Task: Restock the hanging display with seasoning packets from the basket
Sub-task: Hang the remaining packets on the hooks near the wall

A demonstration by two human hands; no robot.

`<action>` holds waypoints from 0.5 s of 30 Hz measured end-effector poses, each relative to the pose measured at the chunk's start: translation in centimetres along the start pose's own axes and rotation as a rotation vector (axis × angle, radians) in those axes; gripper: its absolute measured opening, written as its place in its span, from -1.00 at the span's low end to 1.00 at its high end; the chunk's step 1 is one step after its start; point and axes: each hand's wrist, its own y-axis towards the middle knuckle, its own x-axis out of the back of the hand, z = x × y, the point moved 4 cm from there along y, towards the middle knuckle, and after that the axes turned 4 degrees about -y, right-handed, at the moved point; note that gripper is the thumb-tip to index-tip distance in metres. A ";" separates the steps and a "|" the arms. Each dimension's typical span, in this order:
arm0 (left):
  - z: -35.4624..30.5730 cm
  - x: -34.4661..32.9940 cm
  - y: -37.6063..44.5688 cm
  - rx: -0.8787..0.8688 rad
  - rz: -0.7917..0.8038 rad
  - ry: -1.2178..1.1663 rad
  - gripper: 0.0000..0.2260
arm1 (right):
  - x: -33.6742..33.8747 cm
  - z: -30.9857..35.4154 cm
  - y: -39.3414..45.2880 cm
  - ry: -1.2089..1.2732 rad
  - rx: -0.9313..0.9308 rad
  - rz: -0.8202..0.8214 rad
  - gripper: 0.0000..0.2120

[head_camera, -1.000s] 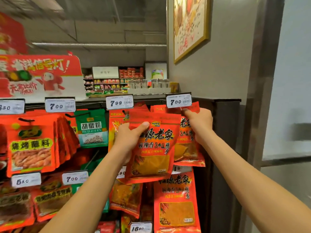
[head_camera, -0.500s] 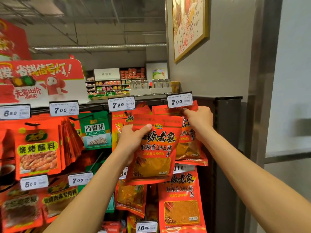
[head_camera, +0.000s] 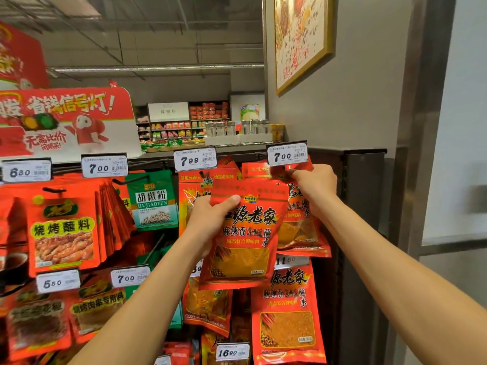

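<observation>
Seasoning packet (head_camera: 245, 233), red with an orange powder window: held upright in front of the hanging display (head_camera: 365, 180), long axis vertical, printed face toward the camera, top edge up and tipped slightly left. Gripped at its upper left edge by the left hand (head_camera: 210, 214), thumb across the front, fingers behind. Partly covering another red packet (head_camera: 303, 227) hanging at the top right hook, directly under the 7.00 price tag (head_camera: 287, 154). Right hand (head_camera: 315, 185) raised at that hook, fingers curled and pinching the top of the hanging red packet; the exact contact hidden behind the knuckles.

Same product again on the row below, a red packet (head_camera: 288, 312) hanging straight, long axis vertical. To the left, a green pepper-powder pouch (head_camera: 154, 201) under a 7.99 tag (head_camera: 195, 159), then a thick fanned stack of red barbecue-dip packets (head_camera: 63, 227). White price tags along every row.

Above the display, a red promotional sign (head_camera: 68, 119) with a traffic-light cartoon. Beyond it, distant store shelves (head_camera: 184, 125) and a row of glass jars (head_camera: 237, 127). Grey wall at right with a gold-framed picture (head_camera: 303, 38), a metal door frame (head_camera: 421, 127) beside it, open ceiling with pipes overhead.
</observation>
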 end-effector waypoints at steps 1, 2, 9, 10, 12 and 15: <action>0.0 0.0 0.0 -0.002 -0.002 -0.002 -0.87 | -0.2 0.1 0.0 0.011 -0.017 0.000 -0.83; 0.0 0.0 0.1 -0.005 -0.002 -0.007 -0.87 | -0.4 0.2 0.1 0.014 -0.022 -0.004 -0.84; 0.0 -1.9 1.0 0.022 0.068 0.024 -0.88 | -0.8 -1.0 0.2 0.004 -0.034 -0.003 -0.80; 0.1 -2.4 1.2 0.036 0.084 0.039 -0.88 | -0.7 -1.4 0.4 0.010 -0.046 0.004 -0.81; 0.6 -3.0 1.4 0.049 0.098 0.045 -0.88 | -0.8 -1.8 0.9 0.033 -0.076 0.024 -0.84; 1.3 -2.9 1.3 0.054 0.090 0.032 -0.90 | -1.7 -2.2 2.1 0.064 -0.107 0.041 -0.88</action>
